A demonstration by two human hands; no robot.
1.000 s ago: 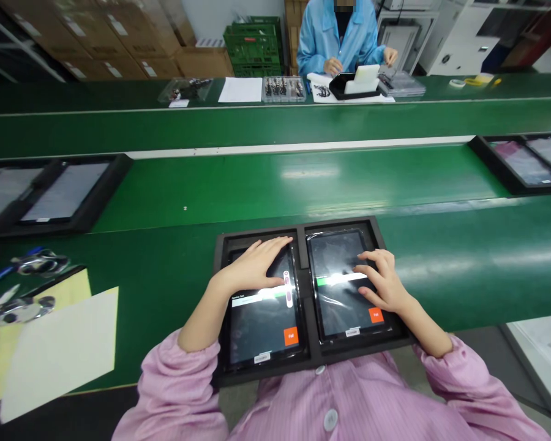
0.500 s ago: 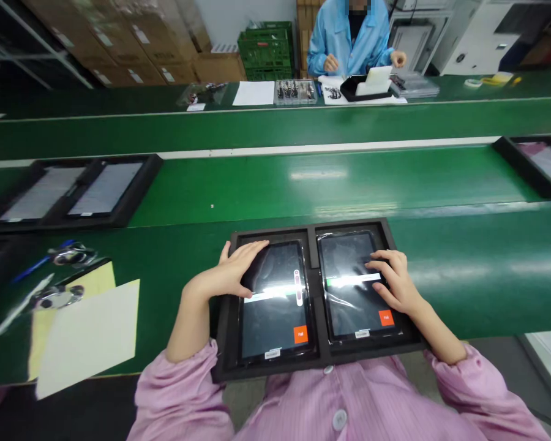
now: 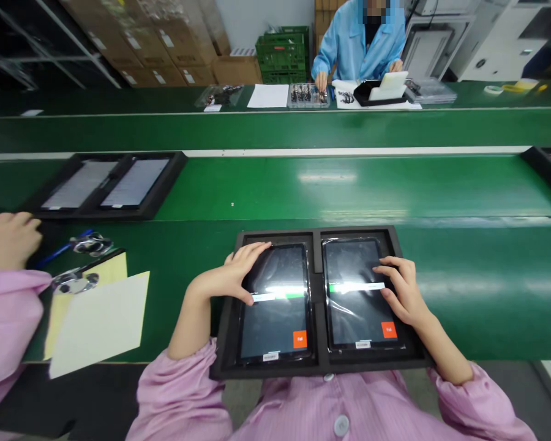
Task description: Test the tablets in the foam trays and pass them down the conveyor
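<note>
Resting open, no grip: left hand (image 3: 224,275) with fingers spread over the upper edge of the left tablet (image 3: 275,324), right hand (image 3: 404,291) with fingertips curled on the screen of the right tablet (image 3: 353,318), both tablets seated side by side in a black foam tray (image 3: 319,365) on a green conveyor belt (image 3: 487,288). Risk: right fingers sliding down onto the orange "Fail" button (image 3: 388,330) just below them could register an accidental press. Same "Fail" on the left screen; small barcode stickers (image 3: 270,356) under the screens too small to read.
</note>
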